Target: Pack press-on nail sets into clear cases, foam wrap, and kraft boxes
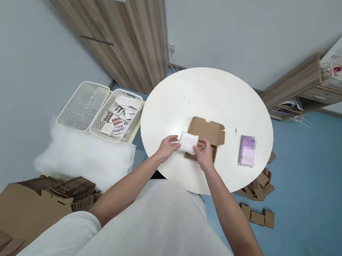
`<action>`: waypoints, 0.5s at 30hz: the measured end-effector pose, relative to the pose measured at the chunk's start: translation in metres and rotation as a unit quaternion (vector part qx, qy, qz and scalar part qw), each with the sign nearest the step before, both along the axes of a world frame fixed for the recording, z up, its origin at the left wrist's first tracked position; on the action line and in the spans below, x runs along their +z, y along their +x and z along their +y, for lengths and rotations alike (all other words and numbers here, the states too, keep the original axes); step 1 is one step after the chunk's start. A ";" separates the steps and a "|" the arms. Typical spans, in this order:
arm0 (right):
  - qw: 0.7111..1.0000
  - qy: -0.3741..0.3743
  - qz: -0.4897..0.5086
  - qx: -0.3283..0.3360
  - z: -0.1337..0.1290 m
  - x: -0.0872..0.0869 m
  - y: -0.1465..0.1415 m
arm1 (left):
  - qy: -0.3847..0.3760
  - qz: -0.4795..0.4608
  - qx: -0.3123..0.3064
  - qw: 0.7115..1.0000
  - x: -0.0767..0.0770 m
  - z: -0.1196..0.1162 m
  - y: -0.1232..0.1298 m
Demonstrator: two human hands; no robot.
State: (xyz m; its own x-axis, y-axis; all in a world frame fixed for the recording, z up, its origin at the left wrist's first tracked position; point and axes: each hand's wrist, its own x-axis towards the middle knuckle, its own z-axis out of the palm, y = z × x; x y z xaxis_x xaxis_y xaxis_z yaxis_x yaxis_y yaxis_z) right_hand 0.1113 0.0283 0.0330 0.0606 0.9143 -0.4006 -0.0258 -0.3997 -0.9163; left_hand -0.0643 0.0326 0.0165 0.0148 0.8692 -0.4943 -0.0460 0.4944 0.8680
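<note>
Between my two hands is a small white wrapped packet (188, 142), held up over the table. My left hand (167, 147) pinches its left edge between thumb and fingers. At the packet's right end, my right hand (204, 152) grips it with the thumb in front and the fingers behind. Just beneath and behind lies an open brown cardboard box (206, 129), its lid folded back away from me. The packet and my right hand cover part of the box, so its inside is mostly hidden.
The round white table (175, 95) carries a blurred purple item (247, 151) at right. On the left stand a basket of printed cards (117, 121), another white basket (82, 106), white wrapping sheets (88, 157) and stacked cardboard (34, 206). Small boxes (256, 217) lie on the blue floor.
</note>
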 end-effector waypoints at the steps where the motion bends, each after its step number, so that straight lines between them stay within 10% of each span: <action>1: 1.000 0.005 -0.010 -0.001 -0.004 -0.001 0.012 | 0.003 0.005 -0.011 1.000 0.001 -0.002 0.012; 15: 0.931 0.061 -0.341 0.117 -0.020 -0.044 0.062 | 0.070 0.296 -0.173 0.937 -0.019 -0.002 0.083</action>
